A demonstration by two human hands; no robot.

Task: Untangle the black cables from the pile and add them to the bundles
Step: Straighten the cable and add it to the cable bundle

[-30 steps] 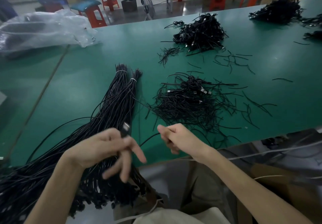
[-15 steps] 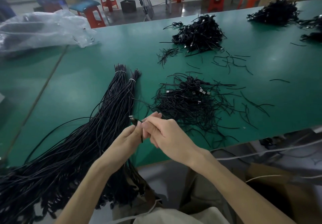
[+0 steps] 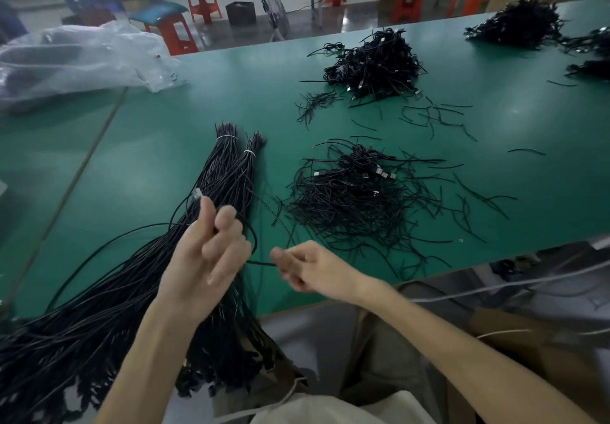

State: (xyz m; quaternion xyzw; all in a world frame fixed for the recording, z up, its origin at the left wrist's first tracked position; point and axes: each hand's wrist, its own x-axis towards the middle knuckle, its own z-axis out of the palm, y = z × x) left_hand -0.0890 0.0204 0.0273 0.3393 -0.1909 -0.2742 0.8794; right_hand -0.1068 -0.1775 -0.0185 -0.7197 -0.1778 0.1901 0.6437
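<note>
Orange plastic stools (image 3: 203,1) and a grey floor fill the workshop behind a wide green surface (image 3: 158,166), which seems laid out so that sorted and unsorted work lie apart. At far left a crumpled clear plastic bag (image 3: 82,57) sits out of the way near the back edge. Next come the two long bundles of straight black cables (image 3: 227,176), each cinched near its far tip with a white tie (image 3: 227,137) and fanning toward the person, their near ends hanging over the surface edge. They lie just beside the work, so a freed cable has a short way to go. Above them the left hand (image 3: 208,258) curls its fingers round a single black cable (image 3: 254,242), thumb raised and the silver plug (image 3: 197,193) standing clear above it, probably to line that end up with the others. The cable loops across to the right hand (image 3: 307,270), which pinches it between thumb and forefinger with the other fingers tucked in, apparently to draw it straight. Further right, within easy reach, lies the loose tangled pile of black cables (image 3: 356,202), and behind it are denser black heaps (image 3: 376,60), likely later work.
</note>
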